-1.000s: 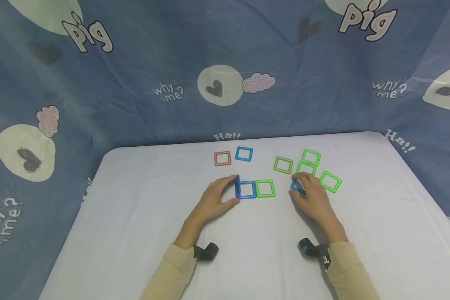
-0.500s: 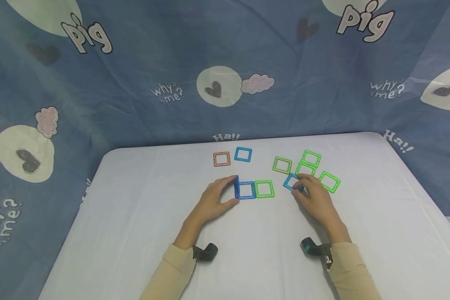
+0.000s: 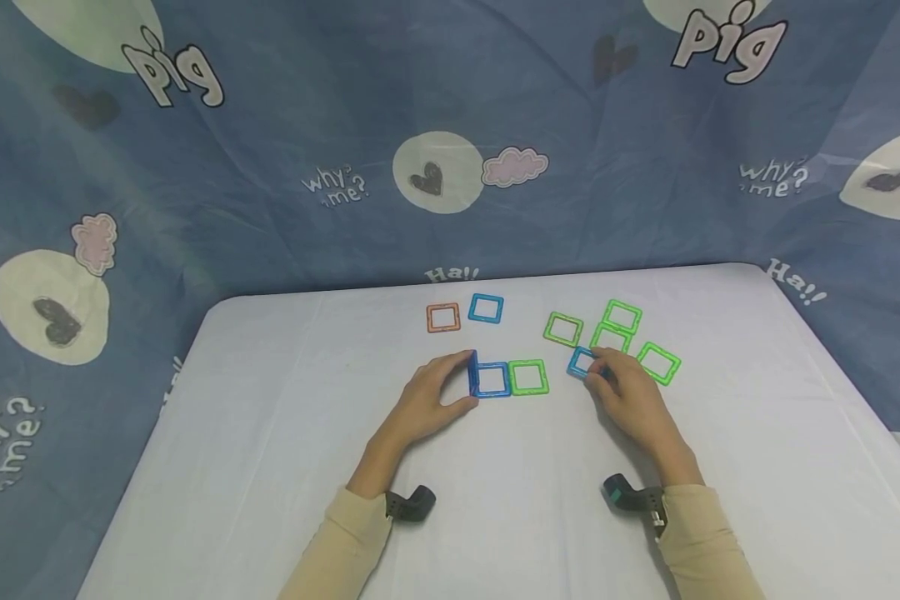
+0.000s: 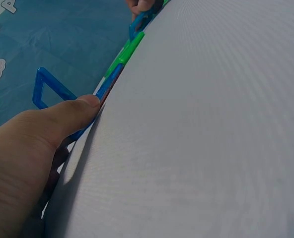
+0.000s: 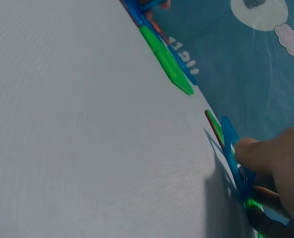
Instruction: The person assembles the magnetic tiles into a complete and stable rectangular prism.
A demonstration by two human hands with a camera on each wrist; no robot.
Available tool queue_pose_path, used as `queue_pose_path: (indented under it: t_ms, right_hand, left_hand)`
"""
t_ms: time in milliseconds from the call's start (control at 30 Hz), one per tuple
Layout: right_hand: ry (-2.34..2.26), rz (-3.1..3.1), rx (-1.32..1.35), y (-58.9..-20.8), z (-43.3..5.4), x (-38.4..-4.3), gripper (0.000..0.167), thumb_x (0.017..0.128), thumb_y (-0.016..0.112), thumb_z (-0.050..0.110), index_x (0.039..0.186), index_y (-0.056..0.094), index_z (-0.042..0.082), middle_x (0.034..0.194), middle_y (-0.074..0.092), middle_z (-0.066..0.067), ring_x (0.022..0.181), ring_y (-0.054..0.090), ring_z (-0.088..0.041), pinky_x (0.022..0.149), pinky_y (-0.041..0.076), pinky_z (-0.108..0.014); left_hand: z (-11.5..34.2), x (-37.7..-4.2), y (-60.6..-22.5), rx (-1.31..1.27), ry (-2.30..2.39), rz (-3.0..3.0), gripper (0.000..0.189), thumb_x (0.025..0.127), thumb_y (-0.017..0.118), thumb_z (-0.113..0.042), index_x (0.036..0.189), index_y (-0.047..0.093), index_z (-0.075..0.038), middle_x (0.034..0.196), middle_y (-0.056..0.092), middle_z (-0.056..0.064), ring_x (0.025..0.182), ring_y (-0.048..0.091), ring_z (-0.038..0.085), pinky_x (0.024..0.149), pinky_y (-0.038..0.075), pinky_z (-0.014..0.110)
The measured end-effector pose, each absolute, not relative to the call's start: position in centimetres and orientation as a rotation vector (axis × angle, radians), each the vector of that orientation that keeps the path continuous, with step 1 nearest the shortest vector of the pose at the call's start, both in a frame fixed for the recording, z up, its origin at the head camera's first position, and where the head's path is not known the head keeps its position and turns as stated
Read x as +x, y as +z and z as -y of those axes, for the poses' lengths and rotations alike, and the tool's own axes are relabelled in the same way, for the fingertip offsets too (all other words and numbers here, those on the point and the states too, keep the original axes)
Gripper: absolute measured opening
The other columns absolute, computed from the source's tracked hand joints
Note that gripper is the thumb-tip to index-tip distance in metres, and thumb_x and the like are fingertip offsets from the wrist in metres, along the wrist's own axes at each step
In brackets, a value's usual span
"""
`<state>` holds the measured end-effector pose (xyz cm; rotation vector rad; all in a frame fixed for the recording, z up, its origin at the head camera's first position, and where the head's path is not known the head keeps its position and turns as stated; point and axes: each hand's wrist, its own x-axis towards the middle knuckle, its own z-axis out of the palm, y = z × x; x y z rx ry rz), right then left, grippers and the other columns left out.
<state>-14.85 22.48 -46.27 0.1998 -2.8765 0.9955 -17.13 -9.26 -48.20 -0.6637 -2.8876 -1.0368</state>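
My left hand point(image 3: 423, 400) holds an upright dark blue square magnetic tile point(image 3: 473, 373) between thumb and fingers at its near and far sides. That tile stands at the left edge of a flat blue tile point(image 3: 492, 395). A green tile point(image 3: 528, 392) lies flat against the flat tile's right side. To the right, my right hand point(image 3: 633, 400) pinches a light blue square tile point(image 3: 574, 363) by its right part. In the right wrist view this light blue tile point(image 5: 230, 136) is tilted and casts a shadow on the cloth; some fingers are hidden.
Several green tiles point(image 3: 623, 332) lie just beyond and beside my right hand, one of them point(image 3: 554, 337) further left. An orange tile point(image 3: 444, 330) and a blue tile point(image 3: 486, 320) lie at the back. A white cloth point(image 3: 270, 467) covers the table; a blue printed curtain point(image 3: 292, 233) hangs behind.
My right hand has drawn the light blue tile slightly left, with more of the tile now showing, and its tilt has altered. The left hand and its tiles stay in place.
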Motion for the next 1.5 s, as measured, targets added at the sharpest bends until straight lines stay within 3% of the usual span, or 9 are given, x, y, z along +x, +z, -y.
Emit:
queue_pose_path:
  t_ms: [200, 433, 867, 1067, 1233, 1500]
  right_hand:
    - [1.003, 2.889, 0.205, -46.45, -22.52, -14.95, 0.014, 0.097, 0.05, 0.021, 0.105, 0.058, 0.011, 0.139, 0.049, -0.015, 0.134, 0.038, -0.038, 0.111, 0.031, -0.056]
    - [1.034, 2.888, 0.205, -46.46, -22.73, -15.02, 0.031, 0.1, 0.044, 0.027, 0.121, 0.052, 0.006, 0.133, 0.053, -0.017, 0.129, 0.043, -0.038, 0.107, 0.035, -0.056]
    - [1.062, 2.923, 0.149, -46.29, -22.73, -15.16, 0.037, 0.102, 0.034, 0.036, 0.12, 0.049, 0.008, 0.134, 0.053, -0.016, 0.127, 0.045, -0.037, 0.103, 0.04, -0.054]
    - [1.063, 2.85, 0.179, -46.53, -22.66, -14.91, 0.033, 0.101, 0.039, 0.034, 0.117, 0.053, 0.009, 0.128, 0.059, -0.015, 0.12, 0.053, -0.037, 0.098, 0.044, -0.054]
    - [1.064, 2.751, 0.176, -46.6, -22.77, -14.84, 0.028, 0.1, 0.044, 0.032, 0.111, 0.057, 0.01, 0.114, 0.067, -0.015, 0.103, 0.064, -0.036, 0.084, 0.053, -0.051]
    - [1.07, 2.658, 0.175, -46.19, -22.68, -14.87, 0.025, 0.099, 0.047, 0.03, 0.108, 0.058, 0.009, 0.105, 0.069, -0.012, 0.098, 0.065, -0.034, 0.08, 0.055, -0.049]
  left_hand:
    - [9.29, -17.13, -48.45, -0.658, -1.033, 2.89, 0.07, 0.083, 0.07, -0.041, 0.144, 0.038, -0.028, 0.144, 0.047, -0.005, 0.136, 0.041, 0.015, 0.113, 0.033, 0.038]
    - [9.21, -17.12, -48.33, -0.64, -1.032, 2.904, 0.07, 0.082, 0.07, -0.041, 0.143, 0.039, -0.028, 0.144, 0.047, -0.005, 0.136, 0.04, 0.016, 0.113, 0.033, 0.039]
    - [9.25, -17.28, -48.51, -0.644, -1.02, 2.923, 0.071, 0.082, 0.069, -0.045, 0.144, 0.038, -0.029, 0.143, 0.048, -0.007, 0.136, 0.04, 0.015, 0.113, 0.033, 0.038]
    - [9.4, -17.09, -48.2, -0.634, -1.021, 2.938, 0.071, 0.082, 0.07, -0.044, 0.144, 0.038, -0.027, 0.143, 0.048, -0.006, 0.136, 0.04, 0.016, 0.114, 0.032, 0.038]
    - [9.43, -17.05, -48.25, -0.619, -1.023, 2.93, 0.07, 0.082, 0.07, -0.044, 0.143, 0.039, -0.028, 0.143, 0.048, -0.006, 0.136, 0.04, 0.016, 0.114, 0.033, 0.039]
    - [9.33, -17.26, -48.24, -0.597, -1.04, 2.93, 0.071, 0.081, 0.07, -0.045, 0.143, 0.038, -0.028, 0.143, 0.048, -0.007, 0.136, 0.041, 0.017, 0.114, 0.033, 0.04]
